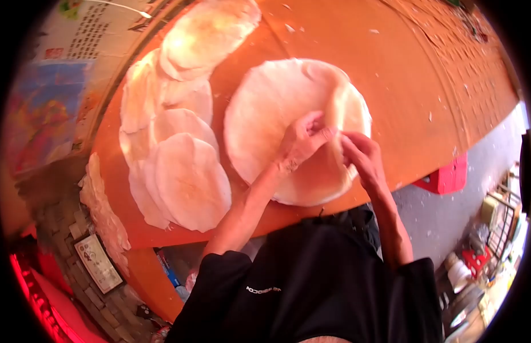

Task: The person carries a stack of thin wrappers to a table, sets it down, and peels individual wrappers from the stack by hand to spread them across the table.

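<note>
Orange counter fills most of the frame, small pale scraps scattered over it. Right hand, just right of centre: fingers look clamped on the raised fold of the round sheet. Left hand, at centre: thumb and fingers against the same fold, bent inward; can't tell if they're pinching or only touching. Round sheet lies flat mid-frame, its fold running along the right part. Main risk, my read: sheet looks thin and soft, so uneven pull between hands could tear it at the fold. Pressing there could also crease it or stick layers together. Near rim sits close to the counter's lower edge, so a tug toward the body might drag it over. Left of it, overlapping oval sheets lie near the left forearm; a sleeve or elbow swing could shift them. Another oval sheet, upper left, is well clear.
</note>
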`<state>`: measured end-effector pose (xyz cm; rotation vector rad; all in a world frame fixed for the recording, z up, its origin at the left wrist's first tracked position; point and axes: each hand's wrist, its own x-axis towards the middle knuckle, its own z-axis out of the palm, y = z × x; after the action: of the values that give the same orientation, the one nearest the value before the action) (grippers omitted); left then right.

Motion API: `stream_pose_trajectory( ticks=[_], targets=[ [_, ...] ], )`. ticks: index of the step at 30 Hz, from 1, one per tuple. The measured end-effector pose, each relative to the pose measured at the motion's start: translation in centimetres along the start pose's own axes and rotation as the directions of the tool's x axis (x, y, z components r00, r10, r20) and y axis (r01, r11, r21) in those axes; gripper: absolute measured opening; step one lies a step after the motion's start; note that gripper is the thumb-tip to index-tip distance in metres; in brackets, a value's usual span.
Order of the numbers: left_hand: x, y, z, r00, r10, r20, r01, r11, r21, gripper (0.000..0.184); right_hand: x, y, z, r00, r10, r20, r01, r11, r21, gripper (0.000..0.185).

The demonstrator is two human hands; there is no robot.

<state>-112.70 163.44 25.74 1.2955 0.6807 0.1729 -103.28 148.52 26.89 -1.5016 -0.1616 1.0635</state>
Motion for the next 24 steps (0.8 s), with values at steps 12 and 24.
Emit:
stream_pose_trajectory(
  ticks=[12, 24],
  targets=[
    [-0.4, -1.5, 0.7, 0.989, -0.045, 0.142, 0.078, 0.968, -0.238, 0.033, 0.5, 1.8, -1.8, 1.000, -0.010, -0.024, 0.008, 0.998, -0.070, 0.062],
    [0.0, -2.8, 0.8, 0.994, -0.090, 0.061, 0.103, 0.959, -0.264, 0.028, 0.9, 2.0, -2.1, 1.000, 0.027, -0.001, -0.027, 0.997, 0.065, 0.055]
  ],
)
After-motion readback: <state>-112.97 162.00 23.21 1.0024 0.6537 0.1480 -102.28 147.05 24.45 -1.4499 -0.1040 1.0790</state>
